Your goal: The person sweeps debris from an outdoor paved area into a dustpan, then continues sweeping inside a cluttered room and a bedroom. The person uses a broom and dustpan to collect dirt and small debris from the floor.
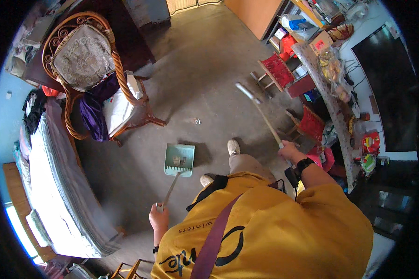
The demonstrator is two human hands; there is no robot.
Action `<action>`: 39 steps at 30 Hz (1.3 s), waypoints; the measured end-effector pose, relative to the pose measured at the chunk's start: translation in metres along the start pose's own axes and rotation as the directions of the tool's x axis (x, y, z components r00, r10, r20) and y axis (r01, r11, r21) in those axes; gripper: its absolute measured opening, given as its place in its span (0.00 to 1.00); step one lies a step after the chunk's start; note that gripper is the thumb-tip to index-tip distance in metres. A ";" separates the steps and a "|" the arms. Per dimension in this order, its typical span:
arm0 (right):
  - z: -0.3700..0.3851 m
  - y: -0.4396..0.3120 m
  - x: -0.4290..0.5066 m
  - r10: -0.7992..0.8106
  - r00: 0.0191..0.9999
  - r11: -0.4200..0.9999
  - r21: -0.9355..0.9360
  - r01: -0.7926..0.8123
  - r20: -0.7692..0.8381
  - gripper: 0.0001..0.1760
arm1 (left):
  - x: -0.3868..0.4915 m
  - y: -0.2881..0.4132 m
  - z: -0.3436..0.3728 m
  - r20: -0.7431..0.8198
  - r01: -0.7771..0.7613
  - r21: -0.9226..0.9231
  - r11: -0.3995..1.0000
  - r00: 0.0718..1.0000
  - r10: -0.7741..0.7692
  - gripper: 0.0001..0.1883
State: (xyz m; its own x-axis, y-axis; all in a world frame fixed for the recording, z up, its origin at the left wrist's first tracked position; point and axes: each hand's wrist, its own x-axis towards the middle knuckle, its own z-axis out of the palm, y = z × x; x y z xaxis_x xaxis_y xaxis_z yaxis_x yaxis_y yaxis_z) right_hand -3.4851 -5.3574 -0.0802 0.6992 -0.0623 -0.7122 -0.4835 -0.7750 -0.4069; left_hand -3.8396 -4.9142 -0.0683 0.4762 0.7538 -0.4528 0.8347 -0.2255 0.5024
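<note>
My left hand [159, 217] is closed around the handle of a light green long-handled dustpan [194, 158], whose pan lies in front of me with some small debris inside. My right hand [289, 152] grips the long handle of a broom [268, 122]; its narrow pale head points away from me, near the red stools. A small bit of litter [198, 121] lies on the concrete floor beyond the dustpan, between it and the broom head. Whether the broom head touches the floor, I cannot tell.
A rattan armchair [120, 75] with a purple cloth stands ahead on the left, beside a bed [61, 195]. Red woven stools [277, 70] stand at the right by a cluttered counter [329, 101]. A wooden stool [131, 270] is at the lower left.
</note>
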 end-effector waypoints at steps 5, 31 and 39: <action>-0.033 0.035 0.075 -0.115 0.967 0.788 -0.572 0.229 0.228 0.10 | 0.011 0.024 0.011 0.034 0.000 0.099 0.995 0.999 -0.003 0.11; -0.038 0.010 -0.060 0.110 0.898 0.643 0.659 -0.391 0.426 0.07 | 0.049 0.063 0.046 0.048 -0.113 0.143 0.983 0.993 0.107 0.13; -0.086 0.013 0.040 -0.213 0.903 -0.036 0.921 -0.388 0.372 0.11 | 0.055 0.062 0.053 0.070 -0.021 0.231 0.973 0.998 0.005 0.14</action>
State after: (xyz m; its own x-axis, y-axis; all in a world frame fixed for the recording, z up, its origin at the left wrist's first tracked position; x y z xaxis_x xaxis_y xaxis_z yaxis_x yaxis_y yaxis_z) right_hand -3.4182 -5.4239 -0.0647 0.5388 0.3431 -0.7694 -0.7389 0.6312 -0.2360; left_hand -3.7473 -4.9187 -0.1013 0.4984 0.7078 -0.5007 0.8659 -0.3777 0.3280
